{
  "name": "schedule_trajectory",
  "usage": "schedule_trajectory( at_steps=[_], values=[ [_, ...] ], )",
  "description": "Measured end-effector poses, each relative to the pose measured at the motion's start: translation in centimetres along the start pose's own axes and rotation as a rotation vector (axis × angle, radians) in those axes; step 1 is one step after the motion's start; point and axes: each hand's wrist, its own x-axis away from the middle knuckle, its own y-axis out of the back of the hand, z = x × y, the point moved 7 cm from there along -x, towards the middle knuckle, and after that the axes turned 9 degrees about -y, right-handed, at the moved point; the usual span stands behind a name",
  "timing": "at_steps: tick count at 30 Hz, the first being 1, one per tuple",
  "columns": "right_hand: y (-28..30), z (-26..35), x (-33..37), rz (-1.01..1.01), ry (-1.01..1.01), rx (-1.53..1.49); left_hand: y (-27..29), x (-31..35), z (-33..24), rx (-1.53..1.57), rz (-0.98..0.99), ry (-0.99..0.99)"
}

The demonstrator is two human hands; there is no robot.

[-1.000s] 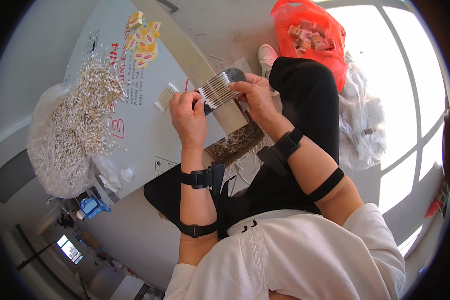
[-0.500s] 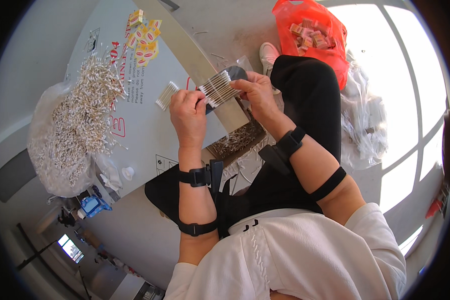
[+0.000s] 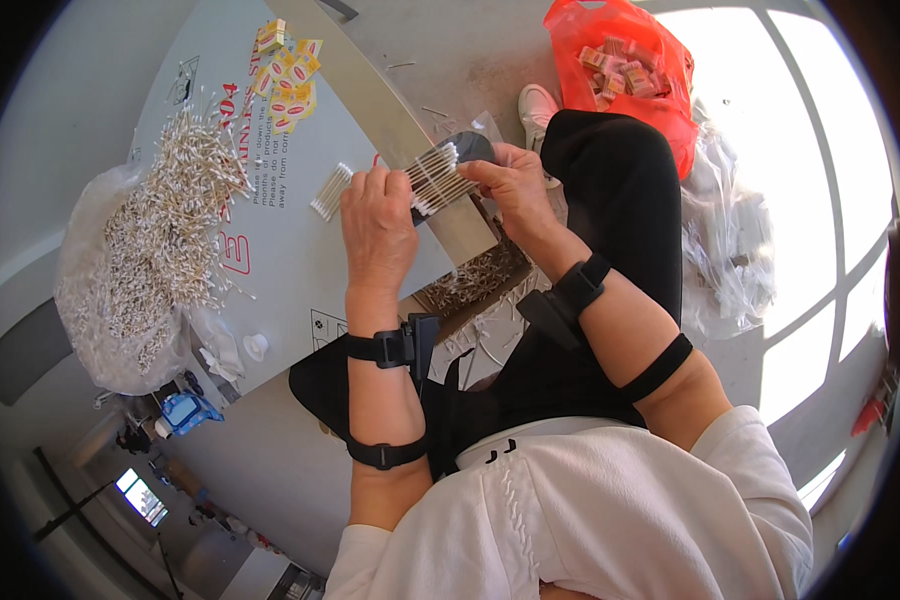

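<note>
A person seated at a grey worktop is squaring up a flat row of cotton swabs between both hands, with the bundle held just above the near edge of that worktop, over the lap. Compared with a second ago, the row is sitting slightly more level and the left hand has closed in from the side, its fingers now curled along the swab ends; the change is small, and it suggests the batch is being tidied and evened rather than set down.

The left hand is narrowly cupped, fingertips pressing against the near tips of the swabs. The right hand is gripping the far side of the row, thumb on top and fingers folded beneath, and is also holding a dark rounded object behind the swabs whose kind cannot be told. Neither hand is spread wide.

On the worktop, a smaller bunch of swabs is lying just left of the held row. Farther left, a large loose heap of swabs is spilling from a clear plastic bag. At the worktop's far end, small yellow packets are scattered. Below the worktop's near edge, a brown box of swabs is resting by the knee. Well to the right of the worktop, an orange bag of small boxes is sitting on the floor.
</note>
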Motion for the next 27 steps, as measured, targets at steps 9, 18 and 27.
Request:
schedule_trajectory(
  at_steps=[9, 18, 27],
  values=[
    [0.0, 0.2, 0.1, -0.004, -0.026, 0.000, 0.0, 1.2, 1.4, 0.157, -0.036, 0.103],
    [-0.6, -0.8, -0.4, 0.083, -0.001, -0.044, -0.3, 0.1, 0.2, 0.137, -0.017, -0.005],
    [-1.0, -0.6, -0.7, 0.056, 0.084, -0.016, -0.4, -0.1, -0.6, 0.046, 0.016, -0.105]
  ],
)
